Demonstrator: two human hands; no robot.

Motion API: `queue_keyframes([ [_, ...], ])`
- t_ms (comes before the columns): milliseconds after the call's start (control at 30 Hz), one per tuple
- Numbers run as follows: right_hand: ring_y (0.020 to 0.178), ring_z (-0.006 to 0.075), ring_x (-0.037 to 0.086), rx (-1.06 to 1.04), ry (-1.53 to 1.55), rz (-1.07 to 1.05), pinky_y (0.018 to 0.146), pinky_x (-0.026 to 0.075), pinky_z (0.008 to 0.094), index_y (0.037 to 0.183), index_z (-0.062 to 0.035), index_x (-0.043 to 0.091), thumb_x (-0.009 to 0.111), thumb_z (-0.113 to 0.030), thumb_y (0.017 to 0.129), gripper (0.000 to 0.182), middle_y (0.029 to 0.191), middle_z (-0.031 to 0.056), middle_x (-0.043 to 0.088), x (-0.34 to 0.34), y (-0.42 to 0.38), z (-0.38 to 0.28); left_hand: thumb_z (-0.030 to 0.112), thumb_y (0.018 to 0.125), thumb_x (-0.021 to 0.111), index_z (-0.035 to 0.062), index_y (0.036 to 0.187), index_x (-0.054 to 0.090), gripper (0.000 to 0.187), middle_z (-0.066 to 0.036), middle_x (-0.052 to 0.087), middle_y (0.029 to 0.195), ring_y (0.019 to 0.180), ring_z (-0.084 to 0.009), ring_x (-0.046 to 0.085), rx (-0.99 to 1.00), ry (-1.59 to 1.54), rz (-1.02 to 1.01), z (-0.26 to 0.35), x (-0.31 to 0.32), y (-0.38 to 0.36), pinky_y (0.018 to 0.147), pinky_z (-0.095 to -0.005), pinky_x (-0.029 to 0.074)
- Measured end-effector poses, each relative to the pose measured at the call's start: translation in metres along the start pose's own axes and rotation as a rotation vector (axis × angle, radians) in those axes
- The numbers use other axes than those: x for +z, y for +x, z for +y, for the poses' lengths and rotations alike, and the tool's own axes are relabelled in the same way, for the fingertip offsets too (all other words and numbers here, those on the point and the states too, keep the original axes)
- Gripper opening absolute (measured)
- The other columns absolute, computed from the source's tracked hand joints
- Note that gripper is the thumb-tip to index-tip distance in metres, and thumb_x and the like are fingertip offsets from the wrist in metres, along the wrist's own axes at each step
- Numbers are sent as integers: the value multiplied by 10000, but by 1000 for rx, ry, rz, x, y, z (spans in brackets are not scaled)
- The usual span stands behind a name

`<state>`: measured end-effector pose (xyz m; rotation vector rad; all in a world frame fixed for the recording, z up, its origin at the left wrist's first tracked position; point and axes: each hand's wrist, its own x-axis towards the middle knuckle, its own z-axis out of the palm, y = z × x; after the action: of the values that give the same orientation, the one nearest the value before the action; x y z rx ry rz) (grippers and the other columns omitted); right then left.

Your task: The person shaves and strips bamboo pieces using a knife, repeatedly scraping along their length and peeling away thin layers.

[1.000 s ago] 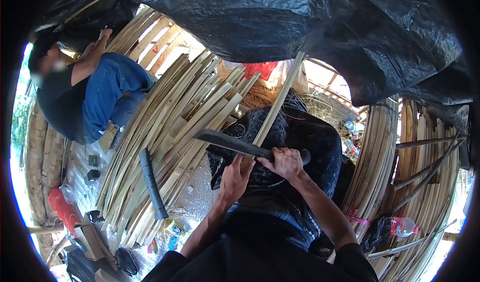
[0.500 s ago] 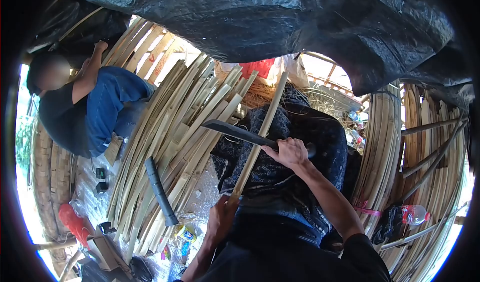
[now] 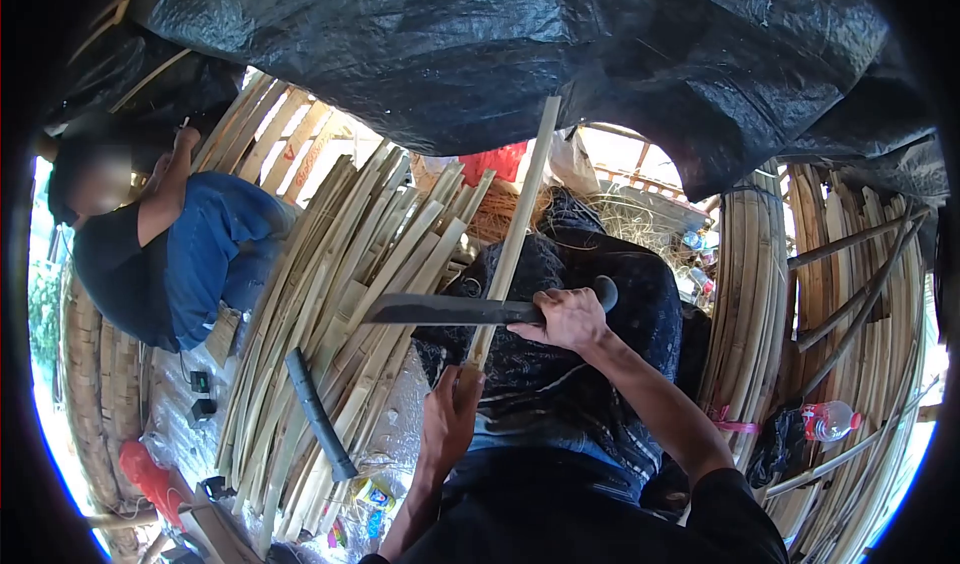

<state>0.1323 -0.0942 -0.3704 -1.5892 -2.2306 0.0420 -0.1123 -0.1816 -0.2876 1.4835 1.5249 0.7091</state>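
Observation:
My left hand (image 3: 452, 411) is closed round the lower end of a long split bamboo strip (image 3: 524, 204), which slants up and away from me. In my right hand (image 3: 573, 319) is the handle of a machete (image 3: 430, 310), its dark blade pointing left and lying across the strip. The curved butt of the handle sticks out past my fist. A dark patterned cloth (image 3: 640, 294) covers my lap beneath both hands. To the left, a dark sheath-like piece (image 3: 320, 414) rests on a broad pile of bamboo strips (image 3: 350, 264).
Another person (image 3: 150, 234) sits at the left beyond the pile. Black plastic sheeting (image 3: 480, 54) hangs low overhead. At the right stand a tied bamboo bundle (image 3: 745, 294), a plastic bottle (image 3: 830, 421) and slanting poles (image 3: 860, 309). A red bag (image 3: 150, 474) lies at lower left.
The machete has moved down along the strip towards my left hand, and its blade has turned level. The strip stands steeper, its far end higher in view. The view has shifted slightly.

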Motion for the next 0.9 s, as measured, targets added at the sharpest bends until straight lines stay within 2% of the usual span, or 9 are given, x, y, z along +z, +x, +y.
queue_keyframes([
  [33,545,267,701,-81,25,80,494,552,396,731,-83,704,660,-769,863,700,640,82,677,-1,8,-1,244,1059,653,2,1051,631,243,-152,585,683,568,-197,493,-4,24,27,2,-5,-3,550,-401,383],
  [167,566,274,691,-82,44,55,534,559,431,734,-88,648,684,-739,859,664,705,67,675,-5,41,3,246,1052,661,2,1047,633,246,-123,551,640,556,-169,471,-58,57,100,15,-21,-11,532,-394,353],
  [300,591,314,730,8,75,146,534,583,439,736,-63,695,632,-766,887,722,648,144,697,-13,68,26,254,1046,670,-1,1042,637,258,-109,543,635,555,-161,468,-94,76,109,27,-29,-14,529,-389,348],
  [433,540,339,708,28,-1,178,514,578,429,830,-24,757,648,-709,919,699,653,165,707,-23,69,43,258,1046,670,-4,1039,641,264,-102,542,641,558,-157,471,-57,73,84,32,-27,-7,530,-386,351],
  [567,515,310,706,110,53,168,488,568,426,813,-28,752,647,-698,930,688,568,140,666,-27,44,32,257,1059,651,-3,1031,635,262,-111,577,672,582,-161,506,-32,35,43,25,-21,-2,552,-381,395],
  [667,521,265,711,-78,25,97,457,546,400,762,-57,735,663,-738,897,698,626,115,692,-38,16,18,253,1069,638,-2,1033,628,257,-129,601,692,597,-164,530,-9,10,20,24,-19,2,567,-376,425],
  [800,487,227,667,-175,-93,225,438,523,360,668,-79,673,628,-818,862,765,602,69,648,-46,21,58,243,1062,642,-4,1010,632,253,-72,545,667,590,-128,466,26,4,24,45,-17,-5,547,-349,365],
  [833,479,241,657,-159,-38,287,442,523,367,652,-82,654,602,-831,868,781,585,64,626,-51,27,68,247,1062,646,-2,1000,630,257,-65,541,658,588,-124,449,5,8,11,50,-18,-9,540,-345,355],
  [900,503,257,679,60,-133,329,495,548,398,770,-61,739,595,-803,896,767,620,94,674,-62,39,98,256,1062,648,-2,994,626,267,-64,536,651,588,-121,443,-24,18,-9,47,-21,-20,535,-348,350],
])
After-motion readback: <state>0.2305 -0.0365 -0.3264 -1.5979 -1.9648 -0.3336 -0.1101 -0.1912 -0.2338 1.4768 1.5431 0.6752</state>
